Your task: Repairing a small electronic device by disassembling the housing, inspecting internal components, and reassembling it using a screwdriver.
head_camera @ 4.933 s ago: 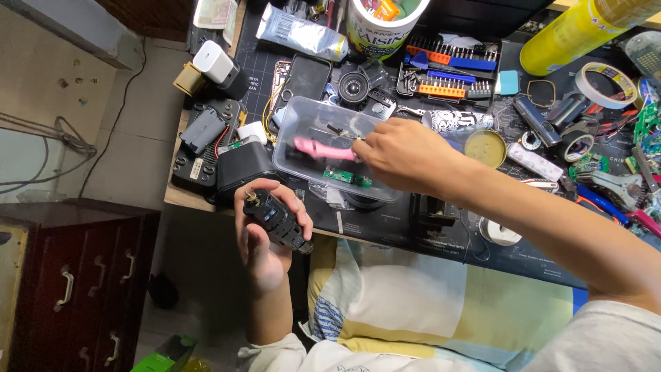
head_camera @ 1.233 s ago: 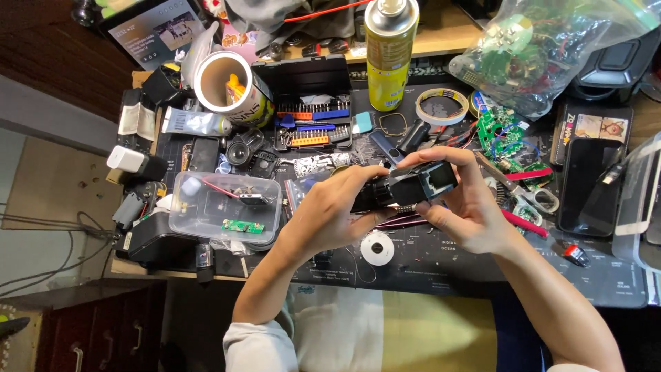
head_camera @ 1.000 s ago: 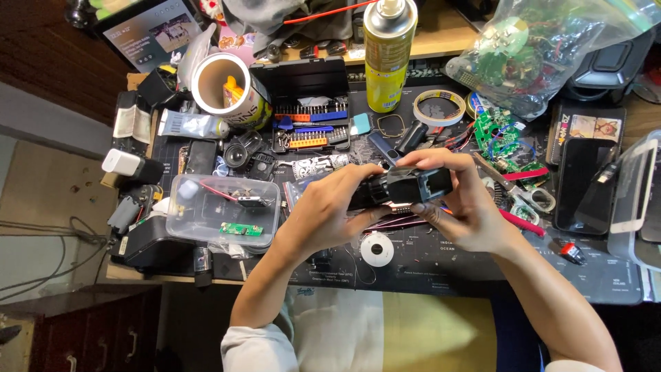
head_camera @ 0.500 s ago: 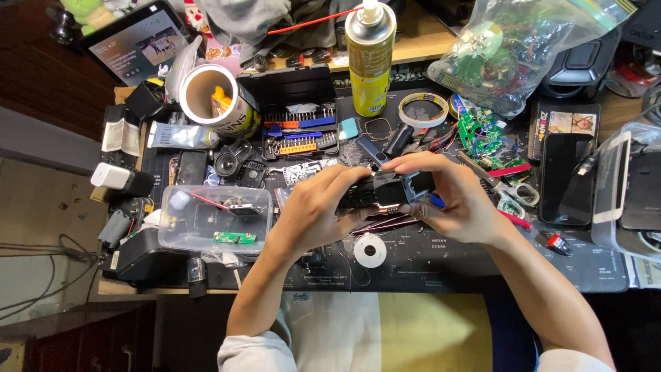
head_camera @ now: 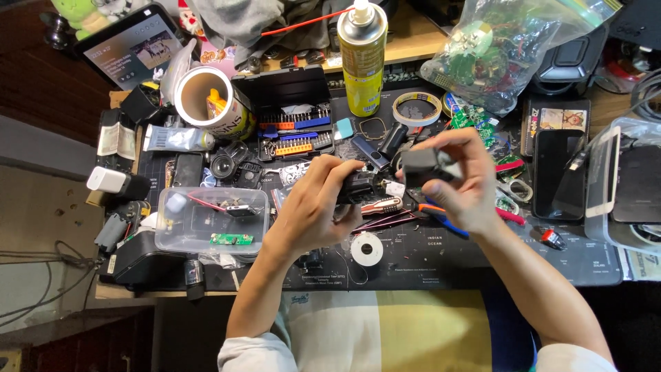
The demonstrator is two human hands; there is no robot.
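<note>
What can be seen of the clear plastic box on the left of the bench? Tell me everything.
The clear plastic box is a shallow rectangular tub with rounded corners and see-through walls, seemingly lidded. It rests level on a black device at the bench's left edge. Inside show a small green circuit board, a thin red wire and a small dark part. Neither hand touches it; the left hand is nearest, just to its right.

Workbench (head_camera: 441,265) with dark mat — holds spray can (head_camera: 362,58), tape roll (head_camera: 416,108), bit case (head_camera: 292,114), clear plastic box (head_camera: 210,220), solder spool (head_camera: 366,249), phone (head_camera: 556,172).
</note>
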